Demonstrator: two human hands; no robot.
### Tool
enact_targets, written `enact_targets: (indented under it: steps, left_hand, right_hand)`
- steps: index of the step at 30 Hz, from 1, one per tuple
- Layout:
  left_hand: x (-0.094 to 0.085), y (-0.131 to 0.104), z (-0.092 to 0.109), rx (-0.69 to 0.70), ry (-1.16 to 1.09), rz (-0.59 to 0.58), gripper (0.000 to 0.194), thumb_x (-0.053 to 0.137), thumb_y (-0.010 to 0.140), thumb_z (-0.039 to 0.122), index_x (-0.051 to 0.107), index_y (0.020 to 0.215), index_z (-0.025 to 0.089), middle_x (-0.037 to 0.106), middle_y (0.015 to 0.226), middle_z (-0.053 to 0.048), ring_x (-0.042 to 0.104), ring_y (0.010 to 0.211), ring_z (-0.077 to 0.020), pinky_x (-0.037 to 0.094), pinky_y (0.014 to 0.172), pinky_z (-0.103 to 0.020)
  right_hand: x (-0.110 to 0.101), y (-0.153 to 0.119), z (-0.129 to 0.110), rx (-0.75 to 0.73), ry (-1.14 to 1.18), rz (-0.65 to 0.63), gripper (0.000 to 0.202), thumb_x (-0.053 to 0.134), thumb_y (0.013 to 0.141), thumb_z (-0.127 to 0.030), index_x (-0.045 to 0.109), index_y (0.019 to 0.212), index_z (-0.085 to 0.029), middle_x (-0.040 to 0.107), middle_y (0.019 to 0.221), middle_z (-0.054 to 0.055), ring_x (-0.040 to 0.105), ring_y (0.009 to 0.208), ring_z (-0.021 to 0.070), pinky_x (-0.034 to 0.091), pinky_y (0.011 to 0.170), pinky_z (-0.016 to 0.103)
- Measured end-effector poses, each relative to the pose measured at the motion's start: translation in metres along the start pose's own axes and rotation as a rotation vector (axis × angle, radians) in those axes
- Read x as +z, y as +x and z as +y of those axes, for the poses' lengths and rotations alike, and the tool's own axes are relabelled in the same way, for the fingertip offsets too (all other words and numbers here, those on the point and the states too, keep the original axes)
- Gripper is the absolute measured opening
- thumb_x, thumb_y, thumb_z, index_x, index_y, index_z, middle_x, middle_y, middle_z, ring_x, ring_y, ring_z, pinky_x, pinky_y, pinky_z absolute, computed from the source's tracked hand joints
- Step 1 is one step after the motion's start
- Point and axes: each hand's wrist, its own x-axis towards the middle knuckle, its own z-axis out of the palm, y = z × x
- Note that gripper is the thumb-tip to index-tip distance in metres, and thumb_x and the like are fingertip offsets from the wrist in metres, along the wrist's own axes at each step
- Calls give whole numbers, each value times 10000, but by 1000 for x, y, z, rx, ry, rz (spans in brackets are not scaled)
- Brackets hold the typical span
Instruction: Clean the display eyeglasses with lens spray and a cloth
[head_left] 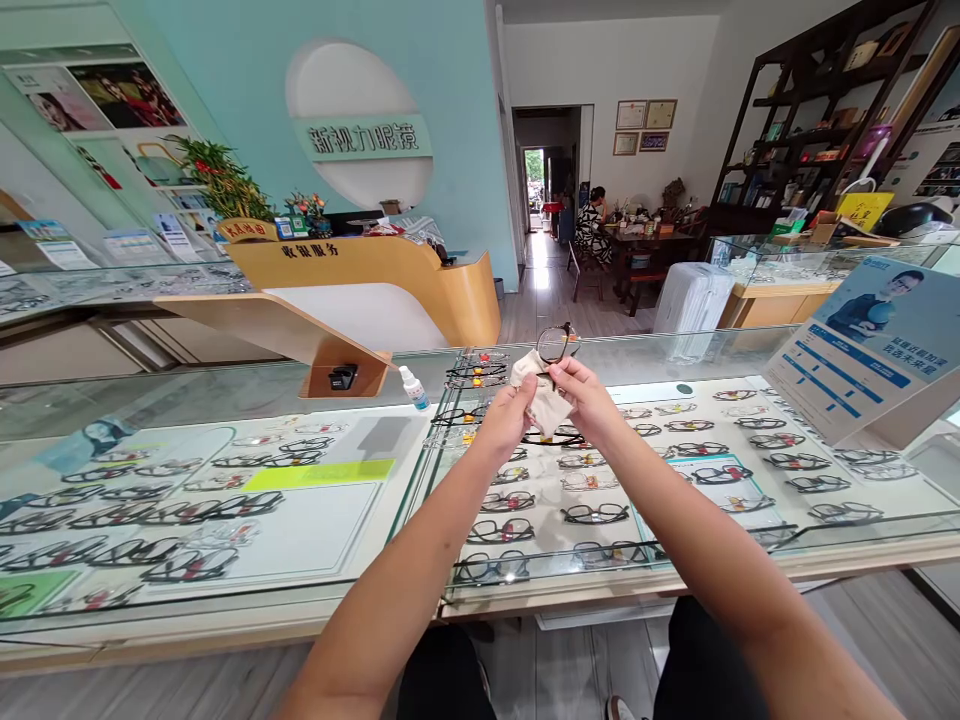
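My left hand (513,408) is closed on a cream cleaning cloth (550,408), held up over the glass display counter. My right hand (580,388) pinches a pair of dark-framed eyeglasses (553,343), one round lens standing upright above the fingers. The cloth hangs between both hands and touches the lower part of the glasses. Part of the frame is hidden behind the cloth and fingers. Left of my hands, a small white spray bottle (413,388) stands on the glass top. Several folded eyeglasses (478,370) are lined up on the glass just behind my left hand.
Rows of eyeglasses (596,513) lie inside the counter under the glass. A tilted wooden-backed stand (337,350) is at the left, and a blue-and-white advertising board (862,345) at the right. Beyond are a yellow reception desk (375,290) and a seated person (592,230).
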Motion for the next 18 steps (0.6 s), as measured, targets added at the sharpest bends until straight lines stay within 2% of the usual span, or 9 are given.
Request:
enact_targets:
  steps: [2, 4, 7, 10, 13, 18]
  left_hand:
    - [-3, 1, 4, -49, -3, -77, 645, 999, 668, 715, 763, 856, 145, 779, 753, -57, 722, 688, -198, 548, 629, -289]
    - [-6, 3, 7, -59, -6, -92, 676, 997, 656, 734, 780, 887, 137, 800, 805, -76, 719, 697, -191, 542, 640, -287]
    - [-11, 6, 10, -39, -21, -32, 748, 989, 632, 771, 805, 998, 144, 824, 888, -95, 758, 786, -219, 539, 664, -285]
    - [-15, 10, 12, 11, -22, 11, 766, 972, 646, 789, 801, 1031, 150, 814, 876, -87, 766, 821, -225, 548, 698, -288]
    - [-19, 13, 14, 52, 30, 3, 757, 934, 681, 819, 787, 995, 146, 776, 796, -67, 751, 804, -222, 561, 722, -298]
    - [-25, 11, 21, 62, 221, -64, 788, 866, 680, 900, 749, 865, 143, 707, 713, -41, 641, 674, -167, 499, 636, -282]
  right_hand:
    - [-4, 2, -5, -20, -10, 7, 572, 1043, 611, -621, 649, 772, -240, 589, 733, -52, 440, 648, 117, 392, 620, 259]
    - [-9, 4, -12, -65, -22, 7, 543, 1036, 626, -626, 675, 774, -248, 626, 790, -33, 477, 699, 134, 438, 676, 272]
    - [-17, 4, -24, -114, -128, -39, 483, 1010, 683, -617, 717, 777, -245, 727, 1060, 21, 584, 911, 174, 495, 862, 313]
    - [-24, 3, -32, -105, -300, -132, 428, 951, 772, -594, 730, 775, -228, 712, 1271, 54, 605, 1131, 220, 462, 987, 340]
    - [-27, 2, -34, -52, -398, -230, 412, 922, 803, -564, 714, 765, -210, 683, 1236, 62, 595, 1138, 226, 434, 993, 348]
    - [-30, 3, -32, 58, -481, -371, 385, 902, 829, -520, 702, 757, -199, 605, 1017, 18, 531, 935, 179, 398, 878, 326]
